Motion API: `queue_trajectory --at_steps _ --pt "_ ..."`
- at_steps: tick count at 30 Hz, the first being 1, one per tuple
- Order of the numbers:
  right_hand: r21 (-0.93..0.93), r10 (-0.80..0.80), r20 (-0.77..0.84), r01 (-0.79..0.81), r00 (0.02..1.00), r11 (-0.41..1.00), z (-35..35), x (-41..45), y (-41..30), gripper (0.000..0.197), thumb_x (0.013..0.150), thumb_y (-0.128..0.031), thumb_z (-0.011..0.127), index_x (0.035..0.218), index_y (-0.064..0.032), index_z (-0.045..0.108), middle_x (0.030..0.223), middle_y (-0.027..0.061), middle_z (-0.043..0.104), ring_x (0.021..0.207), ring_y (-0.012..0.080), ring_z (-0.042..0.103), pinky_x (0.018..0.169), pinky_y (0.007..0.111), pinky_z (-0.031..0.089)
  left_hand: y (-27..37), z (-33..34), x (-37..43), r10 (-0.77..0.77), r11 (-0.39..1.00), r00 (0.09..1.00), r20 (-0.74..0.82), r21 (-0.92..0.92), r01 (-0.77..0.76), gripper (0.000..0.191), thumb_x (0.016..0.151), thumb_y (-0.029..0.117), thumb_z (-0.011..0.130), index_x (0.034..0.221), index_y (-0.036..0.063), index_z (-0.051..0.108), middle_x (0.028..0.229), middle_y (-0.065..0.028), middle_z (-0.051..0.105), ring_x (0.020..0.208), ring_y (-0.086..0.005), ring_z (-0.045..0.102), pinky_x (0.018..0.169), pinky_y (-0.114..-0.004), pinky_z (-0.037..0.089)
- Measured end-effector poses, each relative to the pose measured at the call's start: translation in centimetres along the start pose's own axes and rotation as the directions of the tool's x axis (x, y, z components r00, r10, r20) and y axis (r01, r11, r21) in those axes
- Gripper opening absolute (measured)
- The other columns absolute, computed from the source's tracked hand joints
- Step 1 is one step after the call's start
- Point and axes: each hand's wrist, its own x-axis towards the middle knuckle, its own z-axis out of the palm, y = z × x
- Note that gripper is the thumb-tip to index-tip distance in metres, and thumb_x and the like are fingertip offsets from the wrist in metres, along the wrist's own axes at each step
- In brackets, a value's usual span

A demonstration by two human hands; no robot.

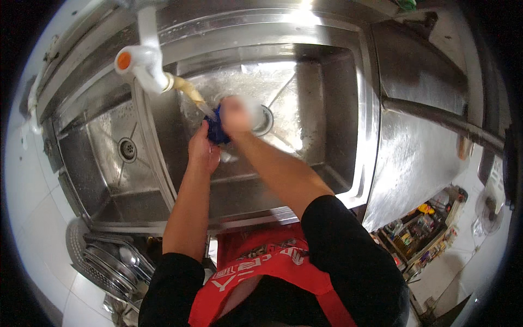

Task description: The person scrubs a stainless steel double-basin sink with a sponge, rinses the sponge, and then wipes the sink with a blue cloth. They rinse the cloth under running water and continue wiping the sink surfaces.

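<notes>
My left hand (pixel 203 148) grips a dark blue wet cloth (pixel 216 130) from its left side, above the larger basin of a stainless steel sink (pixel 304 118). Closed on the cloth's other side is my right hand (pixel 236 116), its outline blurred. Water runs onto the cloth from a yellowish hose (pixel 188 90) fixed to the spout of a white tap (pixel 151 73) with an orange cap. The basin's round drain (pixel 264 119) shows partly behind my right hand.
On the left is a smaller basin (pixel 108 143) with its own drain. A stainless steel counter (pixel 412 159) adjoins on the right. Perforated metal pans (pixel 102 261) stand at lower left. A box of small items (pixel 421 229) sits low on the right.
</notes>
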Motion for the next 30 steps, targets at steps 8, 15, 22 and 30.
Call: queue_trajectory --at_steps 8,15,22,30 --pt "0.594 0.201 0.700 -0.714 0.686 0.371 -0.1 -3.3 -4.6 0.045 0.095 -0.033 0.057 0.125 0.0003 0.058 0.104 0.0208 0.067 0.104 0.0395 0.066 0.095 0.062 0.049 -1.7 -5.6 -4.2 0.180 0.962 0.979 0.092 -0.225 -0.156 0.036 0.106 0.034 0.052 0.134 0.0120 0.055 0.125 -0.0041 0.063 0.114 -0.0210 0.060 0.100 -0.039 0.047" --pt "0.710 0.093 0.591 -0.572 0.801 0.412 -0.2 0.8 -3.7 0.021 0.087 -0.017 0.066 0.103 -0.0042 0.067 0.091 0.0128 0.070 0.094 0.0258 0.069 0.088 0.047 0.056 -1.1 -7.0 -13.8 0.209 0.948 0.978 0.005 -0.244 -0.202 0.047 0.109 0.037 0.043 0.147 0.0099 0.044 0.139 -0.0091 0.057 0.126 -0.0235 0.054 0.109 -0.043 0.041" --pt "0.706 0.202 0.426 -0.464 0.882 0.536 -4.0 -9.6 -10.6 0.011 0.096 -0.016 0.059 0.099 -0.0061 0.063 0.091 0.0088 0.066 0.081 0.0227 0.065 0.076 0.036 0.056 -2.5 -6.1 1.2 0.228 0.915 0.972 0.047 -0.351 -0.198 0.048 0.107 0.036 0.048 0.146 0.0082 0.047 0.137 -0.0118 0.059 0.121 -0.0267 0.057 0.107 -0.041 0.043" --pt "0.728 0.058 0.392 -0.348 0.918 0.590 -3.3 -8.3 -5.6 0.035 0.104 -0.024 0.049 0.137 -0.0126 0.047 0.115 0.0146 0.060 0.096 0.0253 0.062 0.084 0.043 0.055 -1.0 -1.3 4.4 0.107 0.993 0.993 0.049 -0.053 -0.105 0.049 0.104 0.035 0.046 0.141 0.0042 0.050 0.137 -0.0239 0.057 0.124 -0.0345 0.057 0.105 -0.042 0.042"
